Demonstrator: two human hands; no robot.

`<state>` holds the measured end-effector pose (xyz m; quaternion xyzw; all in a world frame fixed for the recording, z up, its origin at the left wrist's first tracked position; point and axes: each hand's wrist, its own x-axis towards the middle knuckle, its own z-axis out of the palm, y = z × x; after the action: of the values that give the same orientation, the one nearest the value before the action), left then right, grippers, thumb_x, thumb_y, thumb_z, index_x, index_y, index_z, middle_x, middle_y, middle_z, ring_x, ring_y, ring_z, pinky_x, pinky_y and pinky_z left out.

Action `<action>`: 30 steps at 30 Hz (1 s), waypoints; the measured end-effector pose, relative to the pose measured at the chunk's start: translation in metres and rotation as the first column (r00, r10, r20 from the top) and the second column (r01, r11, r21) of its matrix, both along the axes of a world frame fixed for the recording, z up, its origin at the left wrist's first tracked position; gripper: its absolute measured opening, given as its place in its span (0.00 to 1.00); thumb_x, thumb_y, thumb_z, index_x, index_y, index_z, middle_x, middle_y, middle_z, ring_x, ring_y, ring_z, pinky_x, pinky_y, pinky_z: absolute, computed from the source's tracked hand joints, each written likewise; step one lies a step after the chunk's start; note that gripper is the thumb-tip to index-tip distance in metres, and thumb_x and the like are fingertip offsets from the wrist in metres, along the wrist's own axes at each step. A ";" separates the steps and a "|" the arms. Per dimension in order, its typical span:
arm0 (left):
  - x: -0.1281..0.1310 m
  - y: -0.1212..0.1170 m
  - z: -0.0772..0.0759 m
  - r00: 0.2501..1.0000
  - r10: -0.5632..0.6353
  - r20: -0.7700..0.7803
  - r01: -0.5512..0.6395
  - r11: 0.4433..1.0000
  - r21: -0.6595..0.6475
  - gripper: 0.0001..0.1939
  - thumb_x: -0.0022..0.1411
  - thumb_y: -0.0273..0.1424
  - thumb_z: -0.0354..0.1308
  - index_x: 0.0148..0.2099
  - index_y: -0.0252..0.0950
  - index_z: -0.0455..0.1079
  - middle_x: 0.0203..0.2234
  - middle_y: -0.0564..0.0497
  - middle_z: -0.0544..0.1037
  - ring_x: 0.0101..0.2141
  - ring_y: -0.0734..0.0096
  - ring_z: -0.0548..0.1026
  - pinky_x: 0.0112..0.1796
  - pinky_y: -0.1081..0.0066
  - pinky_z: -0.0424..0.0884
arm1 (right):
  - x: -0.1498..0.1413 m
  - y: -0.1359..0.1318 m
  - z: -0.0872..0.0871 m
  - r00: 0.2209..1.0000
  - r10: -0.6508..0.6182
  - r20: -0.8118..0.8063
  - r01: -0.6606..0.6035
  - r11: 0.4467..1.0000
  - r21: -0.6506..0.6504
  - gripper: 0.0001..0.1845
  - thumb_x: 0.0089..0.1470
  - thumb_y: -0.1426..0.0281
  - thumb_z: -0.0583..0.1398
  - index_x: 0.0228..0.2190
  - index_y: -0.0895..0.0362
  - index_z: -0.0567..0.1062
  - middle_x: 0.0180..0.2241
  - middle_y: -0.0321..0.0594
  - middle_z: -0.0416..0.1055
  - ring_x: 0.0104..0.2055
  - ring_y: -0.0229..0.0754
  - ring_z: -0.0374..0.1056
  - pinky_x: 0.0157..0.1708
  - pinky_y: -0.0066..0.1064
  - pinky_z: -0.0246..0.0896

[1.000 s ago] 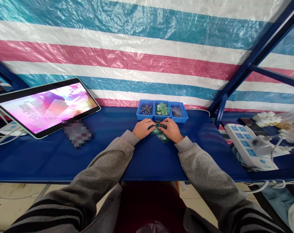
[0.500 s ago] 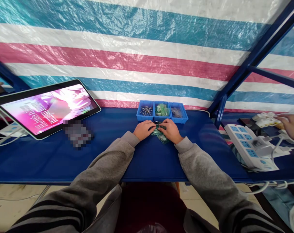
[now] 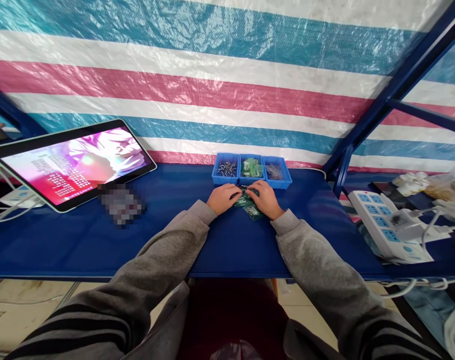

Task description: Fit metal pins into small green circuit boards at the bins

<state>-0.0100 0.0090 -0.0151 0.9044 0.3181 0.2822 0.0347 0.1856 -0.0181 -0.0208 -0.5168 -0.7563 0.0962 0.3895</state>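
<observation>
Small green plastic packets [image 3: 253,212], see-through with bits inside, lie on the blue table between my two hands. My left hand [image 3: 223,198] is curled, its fingertips pinched at the left edge of the packets. From the other side, my right hand [image 3: 267,201] bends its fingers down onto the same green plastic. What exactly sits under the fingertips is too small to make out. Just beyond the hands stand three joined blue bins: one with metal screw-like pieces [image 3: 226,169], one with green packets [image 3: 251,168], one with clear plastic bags [image 3: 274,172].
At the left a tablet-like screen [image 3: 77,162] leans, with a blurred-out object [image 3: 121,205] beside it. A white power strip [image 3: 387,225] with plugs and cables lies at the right. Striped sheeting [image 3: 227,90] hangs behind the blue table [image 3: 235,250].
My hands stay in nearly the same place over the green packets, with only slight finger movement. At the far right, another person's hand has drawn back almost out of view.
</observation>
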 end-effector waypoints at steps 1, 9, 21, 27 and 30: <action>0.000 0.000 0.000 1.000 -0.002 0.005 0.002 1.000 -0.002 0.13 0.69 0.33 0.50 0.41 0.36 0.75 0.34 0.48 0.79 0.38 0.65 0.76 0.40 0.69 0.71 | 0.000 0.000 0.002 0.999 -0.003 -0.054 0.002 1.000 -0.011 0.10 0.58 0.65 0.59 0.33 0.56 0.79 0.35 0.45 0.73 0.40 0.47 0.68 0.43 0.40 0.64; 0.000 -0.004 0.008 0.983 0.026 0.182 -0.014 0.998 -0.064 0.14 0.69 0.35 0.51 0.51 0.36 0.72 0.38 0.47 0.79 0.36 0.66 0.76 0.40 0.68 0.72 | -0.004 -0.006 0.020 0.761 -0.058 -0.647 -0.121 0.966 -0.228 0.18 0.48 0.54 0.64 0.30 0.57 0.79 0.31 0.40 0.75 0.32 0.41 0.67 0.34 0.34 0.62; 0.003 -0.007 0.008 0.930 0.013 0.366 -0.001 0.999 -0.033 0.14 0.68 0.39 0.53 0.38 0.36 0.76 0.33 0.48 0.81 0.31 0.69 0.76 0.35 0.70 0.73 | -0.012 -0.014 0.031 0.561 -0.138 -0.816 -0.315 0.876 -0.365 0.20 0.43 0.53 0.65 0.27 0.58 0.78 0.26 0.38 0.70 0.25 0.36 0.61 0.23 0.28 0.53; 0.002 -0.003 0.006 0.928 0.126 0.352 -0.114 0.992 -0.057 0.12 0.66 0.36 0.54 0.37 0.36 0.76 0.29 0.49 0.80 0.30 0.69 0.76 0.34 0.71 0.72 | -0.009 -0.011 0.022 0.891 -0.120 -0.438 0.031 0.978 -0.206 0.10 0.49 0.64 0.60 0.27 0.57 0.77 0.27 0.40 0.75 0.27 0.40 0.67 0.33 0.33 0.61; 0.001 0.000 0.006 0.916 0.172 0.364 -0.151 0.985 -0.085 0.11 0.65 0.35 0.55 0.36 0.36 0.76 0.28 0.50 0.80 0.28 0.70 0.76 0.33 0.72 0.71 | -0.004 -0.013 0.028 0.979 -0.006 -0.202 -0.030 0.984 -0.175 0.07 0.50 0.68 0.60 0.25 0.57 0.77 0.24 0.38 0.74 0.26 0.39 0.67 0.31 0.31 0.60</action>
<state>-0.0092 0.0087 -0.0094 0.8045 0.3870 0.4404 0.0954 0.1821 -0.0316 0.0076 -0.5323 -0.7045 0.2173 0.4161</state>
